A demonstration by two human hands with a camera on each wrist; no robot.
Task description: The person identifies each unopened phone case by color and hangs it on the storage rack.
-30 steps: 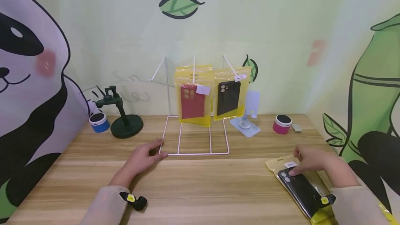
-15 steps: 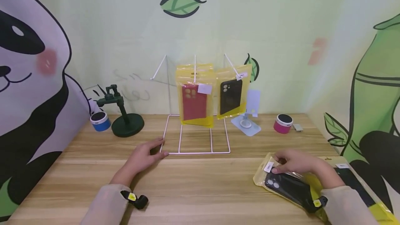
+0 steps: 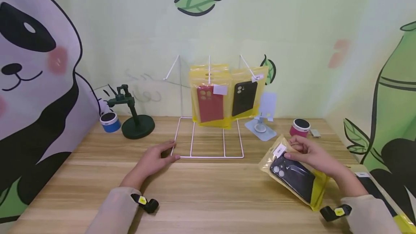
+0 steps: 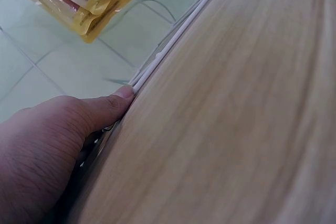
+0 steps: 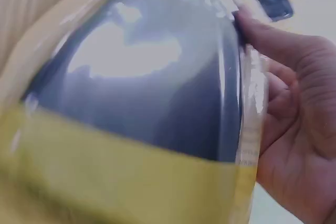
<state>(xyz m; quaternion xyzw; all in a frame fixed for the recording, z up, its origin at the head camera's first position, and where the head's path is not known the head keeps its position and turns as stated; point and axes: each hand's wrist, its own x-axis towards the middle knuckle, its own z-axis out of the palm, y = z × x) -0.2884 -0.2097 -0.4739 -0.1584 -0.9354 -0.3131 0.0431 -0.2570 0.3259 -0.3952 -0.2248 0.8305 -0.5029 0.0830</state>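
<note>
— Changed in the last second? Packaged black phone case (image 3: 294, 176) lifted off the surface (image 3: 211, 194), carried up and inward from the near right edge, now tilted in the air, well short of the white wire display rack (image 3: 209, 118).

— And the grip? Right hand (image 3: 312, 154) with fingers (image 5: 273, 45) clamped on the yellow bag's top edge. Left hand (image 3: 156, 160) unmoved, fingers relaxed and flat, thumb (image 4: 113, 106) against the rack's base wire, steadying it. Red and black cases already hanging there; likely next in line.
</note>
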